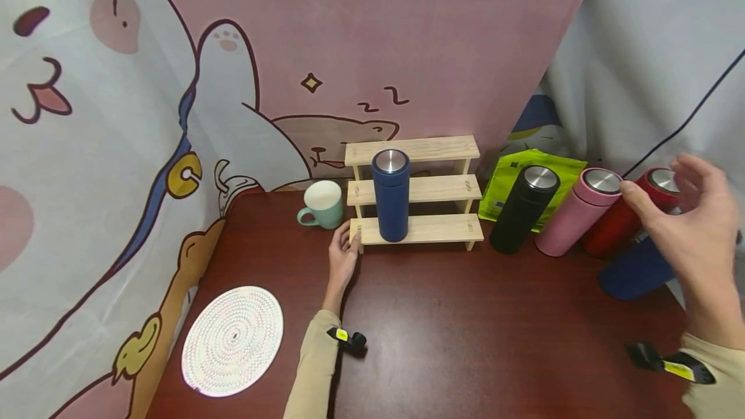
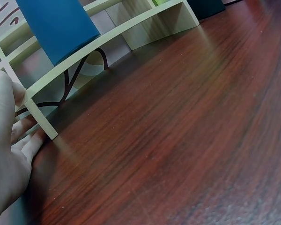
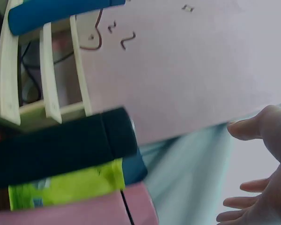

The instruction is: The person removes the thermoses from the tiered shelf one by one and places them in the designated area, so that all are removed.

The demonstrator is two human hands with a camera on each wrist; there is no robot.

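My left hand (image 1: 342, 257) grips the left end of the lowest step of a three-tier wooden rack (image 1: 445, 227). In the left wrist view its thumb lies at the step's end, with the other fingers lower by the leg. Upright on that step stands a blue thermos flask (image 1: 392, 205) with a steel-topped lid. My right hand (image 1: 698, 231) is raised at the right, thumb and fingers spread, holding nothing. It partly hides a second blue flask (image 1: 631, 273) and a red flask (image 1: 611, 228). Next to these are a pink flask (image 1: 573, 218) and a black flask (image 1: 520, 212).
A bright green pouch (image 1: 495, 196) leans behind the black flask. Left of the rack is a mint mug (image 1: 326, 205), and a round woven mat (image 1: 233, 341) lies nearer on the dark red table (image 1: 465, 328). Printed cloth (image 1: 454, 50) hangs behind.
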